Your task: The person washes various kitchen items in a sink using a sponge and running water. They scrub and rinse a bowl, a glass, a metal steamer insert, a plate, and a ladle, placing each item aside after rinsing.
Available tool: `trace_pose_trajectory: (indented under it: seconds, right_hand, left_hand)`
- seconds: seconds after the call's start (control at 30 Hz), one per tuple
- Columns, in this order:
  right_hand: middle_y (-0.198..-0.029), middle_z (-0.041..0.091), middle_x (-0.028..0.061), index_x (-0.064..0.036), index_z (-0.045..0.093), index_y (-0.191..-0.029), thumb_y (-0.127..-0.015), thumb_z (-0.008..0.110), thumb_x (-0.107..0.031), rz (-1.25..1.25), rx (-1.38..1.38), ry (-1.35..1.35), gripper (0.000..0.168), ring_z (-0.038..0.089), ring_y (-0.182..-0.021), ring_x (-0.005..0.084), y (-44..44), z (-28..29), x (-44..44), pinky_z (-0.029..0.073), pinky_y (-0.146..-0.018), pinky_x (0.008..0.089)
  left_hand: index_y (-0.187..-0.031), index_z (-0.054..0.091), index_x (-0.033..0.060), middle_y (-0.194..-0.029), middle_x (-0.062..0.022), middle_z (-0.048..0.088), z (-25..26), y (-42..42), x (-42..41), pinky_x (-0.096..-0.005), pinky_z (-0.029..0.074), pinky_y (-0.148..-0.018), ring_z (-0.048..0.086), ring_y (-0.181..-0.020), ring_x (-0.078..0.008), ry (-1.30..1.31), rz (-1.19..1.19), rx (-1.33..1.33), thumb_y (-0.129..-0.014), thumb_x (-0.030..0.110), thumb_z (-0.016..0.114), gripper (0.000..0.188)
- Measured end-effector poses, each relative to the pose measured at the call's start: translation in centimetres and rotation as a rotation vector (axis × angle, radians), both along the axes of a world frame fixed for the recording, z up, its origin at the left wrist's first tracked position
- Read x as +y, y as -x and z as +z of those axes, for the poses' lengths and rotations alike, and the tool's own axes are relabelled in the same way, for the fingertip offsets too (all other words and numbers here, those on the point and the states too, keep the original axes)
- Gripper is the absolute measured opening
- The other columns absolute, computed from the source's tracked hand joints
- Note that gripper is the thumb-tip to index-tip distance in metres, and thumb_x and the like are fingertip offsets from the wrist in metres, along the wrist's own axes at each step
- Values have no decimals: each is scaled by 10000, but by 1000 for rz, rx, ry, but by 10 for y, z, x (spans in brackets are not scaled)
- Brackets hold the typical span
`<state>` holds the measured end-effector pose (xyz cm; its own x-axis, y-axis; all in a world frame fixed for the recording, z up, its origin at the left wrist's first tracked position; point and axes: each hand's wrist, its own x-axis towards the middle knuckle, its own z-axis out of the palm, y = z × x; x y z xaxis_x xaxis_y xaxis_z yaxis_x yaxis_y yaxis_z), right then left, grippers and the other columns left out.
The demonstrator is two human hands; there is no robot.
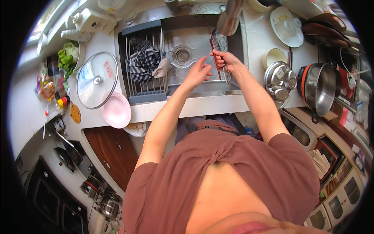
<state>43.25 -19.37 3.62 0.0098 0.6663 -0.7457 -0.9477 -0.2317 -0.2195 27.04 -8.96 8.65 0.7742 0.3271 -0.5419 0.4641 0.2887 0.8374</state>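
Observation:
Over the stainless steel sink (190, 36), my right hand (226, 62) grips a bundle of reddish-brown chopsticks (218, 71) and metal cutlery (227, 77), whose exact kinds I cannot tell. The bundle points away from me, its far end beside the faucet (229, 22). My left hand (198, 73) hovers just left of it, empty, with its fingers spread. Beyond that hand, the round drain (182, 55) lies in the basin floor. A roll-up drying rack (148, 96) spans the sink's left side. On it lie a black-and-white checked cloth (143, 65) and a pale cloth (161, 68).
Left of the sink, a glass lid (92, 73) overlaps a pink plate (116, 112), near a bowl of greens (67, 57). To the right stand stacked metal bowls (277, 77), a cream bowl (274, 55), a white dish (280, 35) and steel pans (320, 87).

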Motion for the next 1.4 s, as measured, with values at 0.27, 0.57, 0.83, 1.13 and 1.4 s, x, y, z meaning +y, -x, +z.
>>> trace_pose_trajectory:
  seconds: [0.27, 0.57, 0.83, 1.13, 1.4]
  right_hand:
    - [-530, 346, -63, -46, 550, -919, -982, 439, -327, -126, -55, 96, 309, 286, -401, 58, 1, 27, -15, 228, -376, 221]
    - [-589, 465, -22, -38, 568, -765, -942, 518, -364, 133, -507, 197, 375, 424, -492, 102, 31, 43, -49, 354, -463, 252]
    - [-701, 539, 20, -30, 607, -811, -924, 521, -356, 172, -1023, 431, 356, 476, -660, 117, 37, 24, -70, 400, -605, 280]
    - [-658, 508, -20, -16, 563, -1050, -976, 453, -249, -134, -456, 105, 268, 420, -519, 79, 40, 65, -66, 349, -479, 230]
    - [-611, 434, -39, -5, 544, -1048, -986, 444, -258, -190, -369, 41, 279, 352, -453, 55, 58, 90, -73, 287, -442, 219]
  left_hand:
    - [-947, 662, 70, -1085, -58, 611, 2, -72, 4, -334, 488, -780, 581, -987, -204, -629, -143, -382, -867, 128, 564, 138]
    - [-1044, 518, 48, -895, -70, 587, -35, -124, 3, -351, 496, -658, 582, -755, -180, 402, 253, -38, -982, 233, 419, 218]
    - [-1024, 424, 7, -807, -110, 552, -44, -131, -8, -350, 548, -586, 626, -697, -227, 412, 347, -64, -976, 156, 398, 159]
    - [-995, 436, 37, -717, -52, 492, -41, -138, -4, -275, 462, -488, 504, -563, -150, 589, 444, -127, -964, 96, 362, 99]
    - [-855, 480, 112, -665, -9, 453, -8, -174, 31, -247, 296, -380, 365, -443, -113, 696, 747, -222, -924, 132, 454, 77]
